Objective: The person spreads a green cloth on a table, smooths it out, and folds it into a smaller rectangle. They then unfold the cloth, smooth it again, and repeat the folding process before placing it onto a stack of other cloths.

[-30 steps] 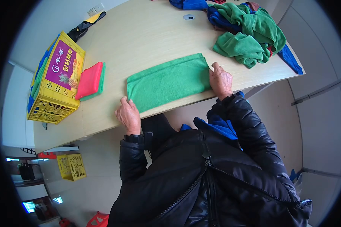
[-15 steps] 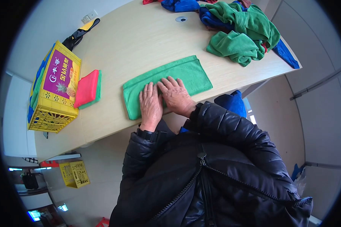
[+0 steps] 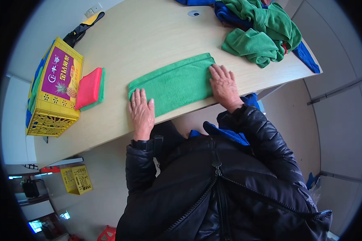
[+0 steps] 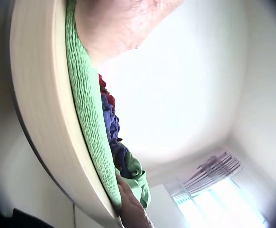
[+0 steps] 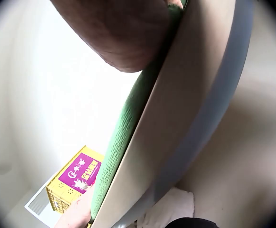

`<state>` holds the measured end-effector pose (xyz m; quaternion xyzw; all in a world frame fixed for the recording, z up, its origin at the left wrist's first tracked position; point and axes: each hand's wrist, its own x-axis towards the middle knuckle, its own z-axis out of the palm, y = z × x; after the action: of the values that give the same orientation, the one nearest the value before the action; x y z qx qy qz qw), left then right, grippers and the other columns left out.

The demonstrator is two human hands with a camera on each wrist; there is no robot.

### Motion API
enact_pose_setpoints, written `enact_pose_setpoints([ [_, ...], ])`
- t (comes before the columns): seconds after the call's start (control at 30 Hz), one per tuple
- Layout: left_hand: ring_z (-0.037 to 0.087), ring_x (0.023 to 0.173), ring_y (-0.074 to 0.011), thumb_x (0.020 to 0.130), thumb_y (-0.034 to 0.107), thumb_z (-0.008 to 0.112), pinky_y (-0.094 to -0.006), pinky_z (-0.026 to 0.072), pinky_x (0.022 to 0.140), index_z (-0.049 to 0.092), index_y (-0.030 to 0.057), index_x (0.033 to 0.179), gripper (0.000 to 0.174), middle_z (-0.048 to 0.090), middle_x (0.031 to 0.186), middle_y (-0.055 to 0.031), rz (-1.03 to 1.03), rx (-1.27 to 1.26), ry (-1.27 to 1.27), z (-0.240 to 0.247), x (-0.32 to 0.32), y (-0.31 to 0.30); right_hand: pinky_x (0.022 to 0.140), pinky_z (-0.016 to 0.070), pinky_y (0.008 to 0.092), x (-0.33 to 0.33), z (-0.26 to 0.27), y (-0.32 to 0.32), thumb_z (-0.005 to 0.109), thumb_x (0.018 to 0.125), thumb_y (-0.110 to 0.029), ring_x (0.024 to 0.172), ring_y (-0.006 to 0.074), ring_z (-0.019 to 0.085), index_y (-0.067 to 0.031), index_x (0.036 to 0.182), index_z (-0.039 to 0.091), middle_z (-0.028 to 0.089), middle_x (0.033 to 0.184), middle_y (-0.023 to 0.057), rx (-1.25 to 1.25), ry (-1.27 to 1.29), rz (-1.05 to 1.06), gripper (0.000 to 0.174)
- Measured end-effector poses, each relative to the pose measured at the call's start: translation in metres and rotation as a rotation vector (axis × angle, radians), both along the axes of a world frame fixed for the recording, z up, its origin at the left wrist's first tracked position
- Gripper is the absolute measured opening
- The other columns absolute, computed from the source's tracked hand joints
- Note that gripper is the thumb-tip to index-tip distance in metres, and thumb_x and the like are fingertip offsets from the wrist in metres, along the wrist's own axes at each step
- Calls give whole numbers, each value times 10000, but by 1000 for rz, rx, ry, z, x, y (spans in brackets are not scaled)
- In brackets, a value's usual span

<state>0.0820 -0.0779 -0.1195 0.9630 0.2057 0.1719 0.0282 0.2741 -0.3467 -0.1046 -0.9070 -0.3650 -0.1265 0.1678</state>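
Note:
A folded green cloth (image 3: pixel 175 82) lies flat along the table's front edge. On its left end rests the left hand (image 3: pixel 142 114), fingers extended. The right hand (image 3: pixel 225 86) lies on the right end with its fingers fairly straight. In the left wrist view the cloth (image 4: pixel 93 114) runs along the table edge below the left hand (image 4: pixel 121 23), and the right hand (image 4: pixel 132 204) touches its far end. The right wrist view has the right hand (image 5: pixel 128 35) over the cloth (image 5: pixel 119 142), its fingertips mostly out of sight, and the left hand (image 5: pixel 78 211) at the other end.
A yellow crate (image 3: pixel 54 116) stands at the table's left, with a folded red cloth (image 3: pixel 89 88) on a green one beside it. Loose green and blue cloths (image 3: pixel 265 36) are heaped at the back right. A black and yellow item (image 3: pixel 82 30) lies behind the crate.
Both hands first moved from the cloth's ends to its middle, fingers flat, and are now apart again over the two ends. The cloth remains folded in nearly the same place.

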Motion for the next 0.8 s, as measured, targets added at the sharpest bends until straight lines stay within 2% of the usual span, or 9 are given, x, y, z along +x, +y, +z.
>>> enact_pose_setpoints([
  [0.1, 282, 1479, -337, 1050, 357, 427, -498, 202, 1210, 379, 29, 1504, 562, 338, 1588, -164, 69, -37, 11, 2, -7, 11, 1166, 279, 544, 11, 3, -10, 515, 979, -224, 1418, 362, 374, -71, 1443, 461, 446, 1499, 155, -9, 23, -74, 492],
  [0.2, 281, 1480, -336, 1045, 347, 443, -490, 204, 1212, 382, 29, 1501, 559, 338, 1588, -165, 157, 41, 110, 22, -8, 5, 1167, 280, 543, 20, 9, -14, 505, 989, -241, 1425, 363, 367, -74, 1439, 465, 448, 1496, 159, -167, -157, -118, 481],
  [0.27, 280, 1480, -336, 1043, 342, 451, -486, 205, 1212, 383, 29, 1500, 558, 338, 1587, -165, 200, 77, 161, 31, -2, -8, 1166, 280, 545, 10, 14, 5, 510, 991, -254, 1428, 364, 364, -73, 1435, 469, 447, 1497, 160, -148, -167, -35, 481],
  [0.33, 316, 1462, -326, 1009, 332, 525, -517, 226, 1198, 425, 18, 1468, 566, 387, 1557, -157, -64, 118, 51, 34, 13, -25, 1166, 278, 553, -10, 15, 36, 513, 996, -302, 1435, 367, 355, -77, 1438, 468, 436, 1508, 155, -79, -82, 140, 498],
  [0.37, 316, 1462, -326, 1009, 332, 525, -517, 226, 1198, 425, 18, 1468, 566, 387, 1557, -157, -61, 121, 49, 30, 22, -32, 1167, 274, 559, -19, 16, 51, 511, 1000, -338, 1438, 370, 349, -81, 1445, 464, 427, 1519, 149, -27, 0, 234, 515],
  [0.43, 318, 1462, -319, 1005, 357, 527, -540, 227, 1191, 437, 67, 1476, 560, 390, 1560, -139, -255, 7, 66, 23, 38, -41, 1172, 259, 561, -30, 14, 70, 494, 1003, -380, 1446, 366, 338, -95, 1456, 461, 421, 1529, 140, -34, 16, 259, 536],
  [0.5, 317, 1463, -318, 1006, 363, 523, -548, 224, 1190, 439, 88, 1480, 554, 386, 1564, -135, -243, 6, 71, 22, 40, -39, 1183, 229, 567, -36, 7, 81, 460, 1007, -463, 1461, 359, 317, -123, 1478, 456, 408, 1549, 121, -64, 67, 301, 581],
  [0.7, 308, 1469, -319, 1012, 399, 506, -580, 211, 1182, 445, 166, 1490, 536, 381, 1573, -110, -140, 6, 48, 12, 33, -18, 1195, 208, 557, -17, -1, 67, 458, 1002, -500, 1478, 354, 281, -169, 1512, 417, 366, 1579, 117, -105, -9, 213, 610],
  [0.8, 301, 1469, -330, 1024, 408, 475, -557, 220, 1183, 385, 144, 1520, 569, 357, 1582, -124, -47, 58, 62, 6, 23, -3, 1200, 195, 554, -9, 3, 55, 457, 1001, -510, 1486, 352, 265, -183, 1519, 412, 357, 1587, 114, -118, 0, 171, 614],
])
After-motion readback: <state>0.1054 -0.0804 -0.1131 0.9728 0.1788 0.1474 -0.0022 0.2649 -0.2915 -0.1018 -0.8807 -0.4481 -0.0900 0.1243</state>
